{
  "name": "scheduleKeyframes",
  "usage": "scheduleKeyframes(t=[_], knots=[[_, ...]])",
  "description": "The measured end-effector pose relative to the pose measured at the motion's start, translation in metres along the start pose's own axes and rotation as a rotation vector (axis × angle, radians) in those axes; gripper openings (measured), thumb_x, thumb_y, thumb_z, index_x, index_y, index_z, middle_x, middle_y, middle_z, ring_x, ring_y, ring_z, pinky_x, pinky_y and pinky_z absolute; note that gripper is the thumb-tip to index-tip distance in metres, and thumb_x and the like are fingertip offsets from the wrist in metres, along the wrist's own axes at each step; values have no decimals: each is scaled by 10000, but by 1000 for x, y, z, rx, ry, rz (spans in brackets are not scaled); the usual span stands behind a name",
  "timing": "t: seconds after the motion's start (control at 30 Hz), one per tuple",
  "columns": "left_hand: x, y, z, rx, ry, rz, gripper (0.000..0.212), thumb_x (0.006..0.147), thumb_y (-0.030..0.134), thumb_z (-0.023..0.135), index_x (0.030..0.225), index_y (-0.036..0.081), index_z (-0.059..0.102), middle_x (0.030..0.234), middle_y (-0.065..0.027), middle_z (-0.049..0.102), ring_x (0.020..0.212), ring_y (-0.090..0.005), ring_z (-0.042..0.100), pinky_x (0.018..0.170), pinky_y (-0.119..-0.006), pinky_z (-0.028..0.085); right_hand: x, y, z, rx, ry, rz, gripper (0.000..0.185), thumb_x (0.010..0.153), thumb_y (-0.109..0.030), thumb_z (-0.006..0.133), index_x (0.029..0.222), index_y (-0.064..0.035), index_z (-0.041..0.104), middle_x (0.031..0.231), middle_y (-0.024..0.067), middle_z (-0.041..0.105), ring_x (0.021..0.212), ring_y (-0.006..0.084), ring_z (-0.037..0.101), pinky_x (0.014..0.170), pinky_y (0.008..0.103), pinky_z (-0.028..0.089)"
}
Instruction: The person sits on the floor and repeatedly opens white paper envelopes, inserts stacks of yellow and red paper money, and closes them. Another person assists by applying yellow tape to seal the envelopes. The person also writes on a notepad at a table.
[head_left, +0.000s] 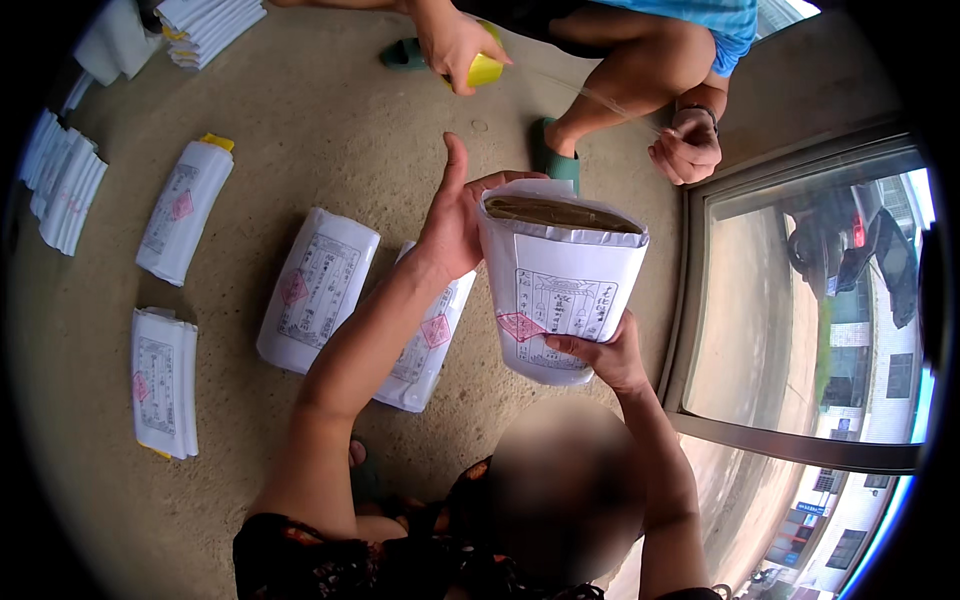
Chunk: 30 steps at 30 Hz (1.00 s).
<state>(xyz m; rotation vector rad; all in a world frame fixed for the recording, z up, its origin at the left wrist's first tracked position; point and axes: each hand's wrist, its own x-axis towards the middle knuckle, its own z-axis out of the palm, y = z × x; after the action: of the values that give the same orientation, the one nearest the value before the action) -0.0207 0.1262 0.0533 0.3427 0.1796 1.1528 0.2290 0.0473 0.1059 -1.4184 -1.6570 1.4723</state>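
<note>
A white paper packet (562, 292) is held up before me, tilted, its top end unsealed. Flat brown sheets (564, 214) show inside that end. My right hand (604, 349) grips the lower right side, thumb across the printed face. My left hand (454, 217) lies against the upper left edge, its fingers behind the packet and its thumb raised away from it. Below my left forearm, a second packet (319, 289) lies on the concrete floor (247, 420). Another packet (427, 345) is partly covered by that forearm. All bear printed frames and red diamond marks.
Across from me, a person's hand (457, 52) holds a yellow tape roll (486, 64); a clear strip runs to their other hand (686, 154). Folded wrappers (184, 214) and more folded wrappers (165, 386) lie left, near wrapper stacks (67, 180). A framed glass pane (795, 300) stands right.
</note>
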Motion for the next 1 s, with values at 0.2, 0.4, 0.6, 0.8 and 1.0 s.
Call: scheduleKeyframes(t=[0.2, 0.4, 0.6, 0.8, 1.0], knots=[[-23, -37, -38, 562, -159, 115, 1255, 654, 878, 550, 1503, 2, 254, 1496, -115, 415, 1405, -237, 353, 1156, -434, 298, 13, 1, 10, 208, 116, 20, 461, 727, -76, 872, 1136, 1, 673, 1055, 72, 723, 941, 143, 661, 865, 322, 538], [-39, -65, -16, 669, -62, 73, 815, 764, 234, 853, 1395, 1, 393, 1279, -100, 586, 1161, -190, 583, 977, -343, 502, 16, 2, 18, 237, 103, -20, 446, 738, -45, 854, 1138, 2, 661, 1068, 79, 713, 954, 154, 662, 868, 325, 543], [-37, -60, -11, 640, -11, -4, 580, 810, 107, 805, 1307, 23, 519, 1169, -67, 654, 1081, -169, 623, 919, -315, 522, 18, 2, 15, 211, 88, -87, 428, 750, -23, 835, 1137, 10, 653, 1071, 89, 712, 955, 160, 668, 852, 325, 555], [-40, -52, -1, 647, -6, 4, 570, 802, 103, 809, 1298, 34, 536, 1187, -60, 655, 1078, -160, 622, 925, -325, 520, 21, 4, 16, 179, 87, -101, 426, 748, -28, 835, 1135, 2, 660, 1056, 78, 721, 941, 151, 673, 850, 322, 555], [-43, -53, -3, 633, 15, 14, 565, 804, 89, 805, 1298, 32, 536, 1190, -60, 654, 1081, -160, 620, 935, -327, 515, 21, 3, 18, 172, 69, -110, 413, 745, -31, 838, 1120, 1, 668, 1048, 79, 721, 939, 154, 675, 842, 322, 560]])
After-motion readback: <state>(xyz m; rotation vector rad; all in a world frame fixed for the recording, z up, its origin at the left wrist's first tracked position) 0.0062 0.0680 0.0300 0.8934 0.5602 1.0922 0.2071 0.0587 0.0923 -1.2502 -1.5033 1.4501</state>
